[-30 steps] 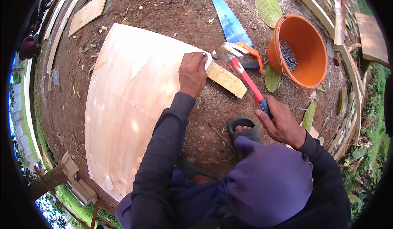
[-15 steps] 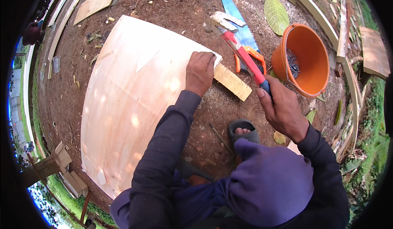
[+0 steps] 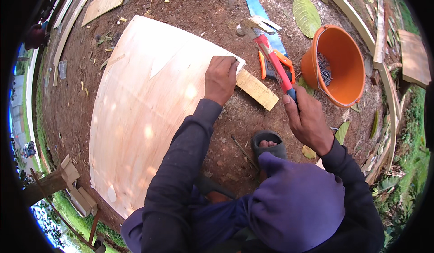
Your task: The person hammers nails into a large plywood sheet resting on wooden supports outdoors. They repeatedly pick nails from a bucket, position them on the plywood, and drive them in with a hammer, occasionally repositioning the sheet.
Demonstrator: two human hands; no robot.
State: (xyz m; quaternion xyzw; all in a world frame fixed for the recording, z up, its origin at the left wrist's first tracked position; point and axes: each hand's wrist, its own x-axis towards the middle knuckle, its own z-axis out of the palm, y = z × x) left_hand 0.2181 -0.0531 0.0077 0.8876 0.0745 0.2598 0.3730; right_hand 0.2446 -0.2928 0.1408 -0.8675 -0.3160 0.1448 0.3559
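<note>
A pale plywood sheet [image 3: 140,104] lies in front of me, with a squared wooden batten [image 3: 257,90] sticking out from beneath its right corner. On that corner, my left hand [image 3: 220,79] is pinched closed around a nail [image 3: 237,60]; only a small dark end shows at the fingertips. My right hand [image 3: 309,119] grips the blue lower handle of a claw hammer [image 3: 273,62] with a red shaft. The hammer's metal head is raised to the right of the sheet's corner, apart from the nail.
An orange bucket [image 3: 350,67] with loose nails [image 3: 324,70] stands at the right. Beyond the hammer, a handsaw [image 3: 253,4] with a blue blade and orange handle lies on the soil. Long boards [image 3: 343,4] run along the right side. My sandalled foot [image 3: 269,143] is near the batten.
The hammer has shifted slightly right and downward, its head tilting closer to the saw blade. My left hand stays at the sheet's corner.
</note>
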